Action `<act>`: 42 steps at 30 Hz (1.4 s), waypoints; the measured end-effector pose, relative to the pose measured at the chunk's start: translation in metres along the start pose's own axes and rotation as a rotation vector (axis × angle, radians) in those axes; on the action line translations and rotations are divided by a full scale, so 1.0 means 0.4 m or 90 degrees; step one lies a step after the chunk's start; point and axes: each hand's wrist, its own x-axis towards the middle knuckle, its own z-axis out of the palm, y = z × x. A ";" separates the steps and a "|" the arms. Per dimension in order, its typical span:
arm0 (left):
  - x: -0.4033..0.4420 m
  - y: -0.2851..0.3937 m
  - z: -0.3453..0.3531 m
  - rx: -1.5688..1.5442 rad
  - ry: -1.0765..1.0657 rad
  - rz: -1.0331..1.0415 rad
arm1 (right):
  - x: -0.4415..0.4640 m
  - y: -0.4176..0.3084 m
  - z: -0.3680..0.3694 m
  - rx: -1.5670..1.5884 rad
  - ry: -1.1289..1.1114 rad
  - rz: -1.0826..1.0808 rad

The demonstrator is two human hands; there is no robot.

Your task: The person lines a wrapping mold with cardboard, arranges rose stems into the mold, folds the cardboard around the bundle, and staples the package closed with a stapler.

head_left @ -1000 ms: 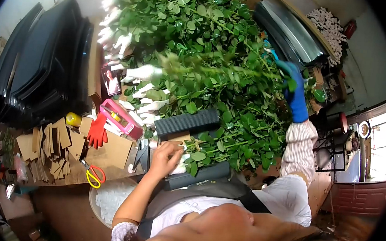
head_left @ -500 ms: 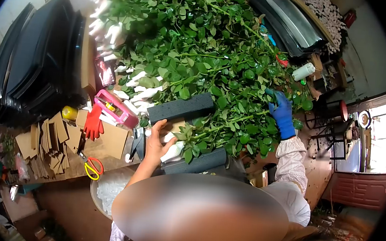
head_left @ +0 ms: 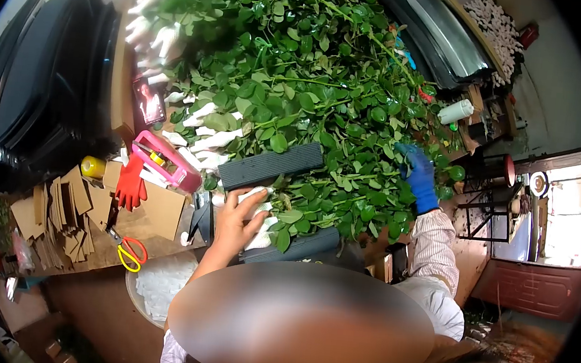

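My left hand (head_left: 236, 220), bare, has its thumb and fingers round white-sleeved flower heads (head_left: 258, 229) at the ends of leafy stems. These heads lie between two dark ribbed blocks: the upper block (head_left: 271, 164) just beyond my fingers, the lower block (head_left: 295, 245) nearer my body. My right hand (head_left: 419, 178), in a blue glove, is closed round leafy stems (head_left: 367, 182) at the right side of the pile; its fingertips are partly hidden by leaves. More white-sleeved heads (head_left: 212, 140) line the left side of the green pile (head_left: 274, 61).
A pink tape dispenser (head_left: 166, 161), red glove (head_left: 131, 184), scissors (head_left: 131, 253) and cardboard pieces (head_left: 71, 206) lie at left. Black sheets (head_left: 47, 88) stand behind them. A phone (head_left: 148, 101) leans near the heads. A white roll (head_left: 456, 112) is at right; a bucket (head_left: 139, 296) stands below.
My left fingers have moved from beside the white-sleeved head onto the heads and closed over them. My gloved right hand has shifted slightly among the leaves. The whole view has turned a little.
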 end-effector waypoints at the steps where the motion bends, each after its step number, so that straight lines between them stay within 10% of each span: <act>1: 0.003 0.010 -0.003 0.022 -0.003 0.002 | 0.009 0.014 0.017 0.009 -0.072 0.030; 6: 0.007 0.029 -0.006 0.079 -0.064 -0.047 | 0.196 -0.037 -0.066 -0.290 -0.500 0.157; 10: 0.009 0.024 -0.010 0.068 -0.059 -0.028 | 0.370 -0.120 -0.142 -0.226 -0.114 0.014; 14: 0.000 0.003 -0.018 0.035 -0.064 -0.019 | 0.447 -0.093 -0.100 -0.380 -0.528 0.080; 20: 0.002 -0.005 -0.007 -0.004 -0.038 -0.015 | 0.153 0.139 0.053 -0.018 -0.482 0.346; 25: 0.007 -0.009 -0.006 0.007 -0.075 -0.015 | 0.013 0.120 -0.009 0.624 -0.004 0.615; 32: 0.003 -0.013 0.002 -0.002 -0.063 -0.014 | 0.400 -0.212 -0.132 0.488 -0.034 0.084; 36: 0.003 -0.012 -0.002 0.001 -0.058 -0.006 | 0.661 -0.275 0.086 0.030 -0.014 -0.253; 42: -0.002 -0.020 -0.001 0.005 -0.117 -0.068 | 0.853 -0.234 0.366 -0.326 -0.338 -0.139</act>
